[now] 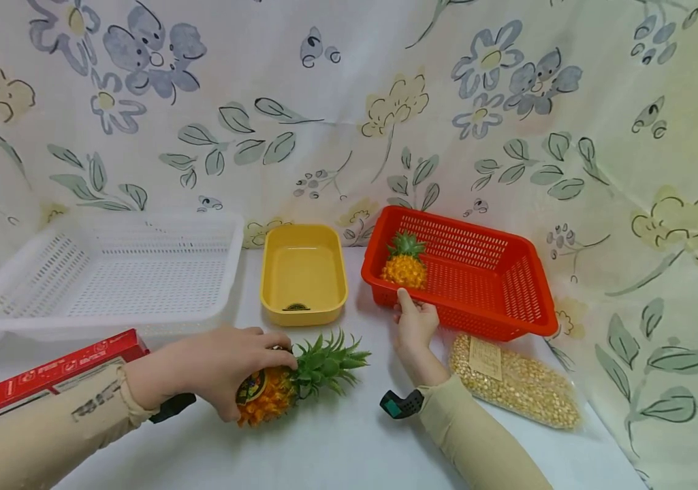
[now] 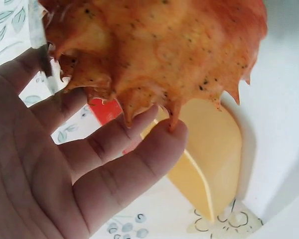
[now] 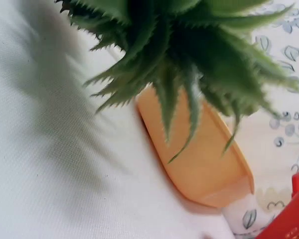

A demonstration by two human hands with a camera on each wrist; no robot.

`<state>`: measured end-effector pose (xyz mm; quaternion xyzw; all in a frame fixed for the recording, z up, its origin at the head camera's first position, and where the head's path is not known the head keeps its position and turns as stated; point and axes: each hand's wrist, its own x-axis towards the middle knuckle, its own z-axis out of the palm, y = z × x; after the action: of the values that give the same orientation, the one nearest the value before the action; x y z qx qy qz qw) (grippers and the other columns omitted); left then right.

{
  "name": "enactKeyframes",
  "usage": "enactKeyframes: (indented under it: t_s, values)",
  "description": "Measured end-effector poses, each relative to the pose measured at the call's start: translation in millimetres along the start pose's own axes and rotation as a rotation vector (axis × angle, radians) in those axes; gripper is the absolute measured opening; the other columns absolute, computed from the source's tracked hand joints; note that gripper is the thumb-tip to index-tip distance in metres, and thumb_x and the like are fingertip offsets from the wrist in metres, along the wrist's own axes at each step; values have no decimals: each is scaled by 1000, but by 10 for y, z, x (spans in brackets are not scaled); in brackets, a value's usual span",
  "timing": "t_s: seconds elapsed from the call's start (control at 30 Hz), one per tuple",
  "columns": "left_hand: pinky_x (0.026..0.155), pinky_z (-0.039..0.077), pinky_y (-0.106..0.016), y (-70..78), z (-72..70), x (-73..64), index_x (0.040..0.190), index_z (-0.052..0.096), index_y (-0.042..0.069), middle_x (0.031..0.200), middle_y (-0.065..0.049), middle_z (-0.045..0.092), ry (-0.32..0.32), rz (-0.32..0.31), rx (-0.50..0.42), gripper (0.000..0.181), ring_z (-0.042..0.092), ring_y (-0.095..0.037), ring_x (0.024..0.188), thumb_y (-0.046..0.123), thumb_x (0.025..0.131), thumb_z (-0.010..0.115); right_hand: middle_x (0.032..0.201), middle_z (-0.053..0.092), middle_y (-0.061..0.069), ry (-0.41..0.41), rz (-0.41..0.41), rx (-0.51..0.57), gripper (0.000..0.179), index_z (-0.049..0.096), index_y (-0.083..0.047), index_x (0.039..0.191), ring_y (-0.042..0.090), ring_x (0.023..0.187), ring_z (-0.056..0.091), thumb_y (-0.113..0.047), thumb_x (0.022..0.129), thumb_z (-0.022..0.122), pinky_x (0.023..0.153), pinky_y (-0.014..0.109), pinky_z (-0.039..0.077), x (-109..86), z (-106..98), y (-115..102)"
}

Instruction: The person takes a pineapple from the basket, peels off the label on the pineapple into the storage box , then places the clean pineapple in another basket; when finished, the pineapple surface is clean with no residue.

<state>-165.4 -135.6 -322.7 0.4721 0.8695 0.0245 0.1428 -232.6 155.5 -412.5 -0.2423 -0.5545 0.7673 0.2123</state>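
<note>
Your left hand (image 1: 216, 367) curls round pineapple (image 1: 270, 400), tipped sideways in front of yellow tray (image 1: 302, 269), crown (image 1: 327, 365) rightward. Likely light, stiff, not slippery; spiky skin (image 2: 164, 55) may prick. Grip body, spare leaves. Your right hand (image 1: 416, 328) meets red basket (image 1: 477, 317); can't tell whether pinching.

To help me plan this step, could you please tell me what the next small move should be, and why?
Probably carry the held pineapple toward the red basket: the left hand grips it, the right hand is at that basket's near rim, and another pineapple already sits inside.
</note>
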Motion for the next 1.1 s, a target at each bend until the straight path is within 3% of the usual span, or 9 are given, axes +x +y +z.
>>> enactKeyframes:
  t_s: [0.23,0.43,0.63,0.73,0.83,0.97,1.1]
  values:
    - [66,47,-32,-45,113,84,129,44,37,132,7,42,1,-10,68,87,49,-16,102,35,53,85,63,57,0,8,13,-20,17,54,-8,82,11,50,51,-19,84,68,50,26,45,-5,-4,4]
    - [68,47,-33,-37,81,130,129,45,35,132,6,43,-20,-7,51,87,50,-19,103,31,53,86,64,58,1,4,25,-14,17,54,-9,82,12,52,53,-19,84,68,49,25,46,-7,-9,-12]
    - [67,47,-35,10,13,153,129,46,34,132,8,44,-42,-10,59,87,49,-16,103,24,52,86,69,56,-1,-105,160,-48,20,51,-8,91,13,58,51,-23,87,64,49,23,42,-63,-40,-117]
    - [71,48,-38,19,14,159,129,46,35,134,9,44,-47,-17,78,89,49,-16,104,23,50,87,78,56,0,-224,198,-124,24,46,-7,100,14,63,53,-21,88,61,51,25,44,-156,-60,-189]
    - [72,48,-39,18,27,162,129,46,35,135,8,43,-49,-18,85,90,50,-17,105,22,50,87,91,56,5,-395,119,-286,31,43,-4,110,16,71,56,-17,87,61,57,28,48,-281,-79,-260]
    - [73,48,-38,16,42,163,130,45,36,136,8,42,-57,-17,82,92,49,-17,106,20,50,87,114,55,11,-755,-125,-620,43,49,-4,120,24,98,55,-19,84,66,78,37,49,-434,-119,-311]
    - [74,49,-39,31,41,162,130,45,37,136,10,42,-66,-25,83,92,48,-16,106,20,50,87,136,46,6,-1128,-445,-963,69,48,-14,131,29,123,42,-37,73,77,97,48,38,-546,-141,-291]
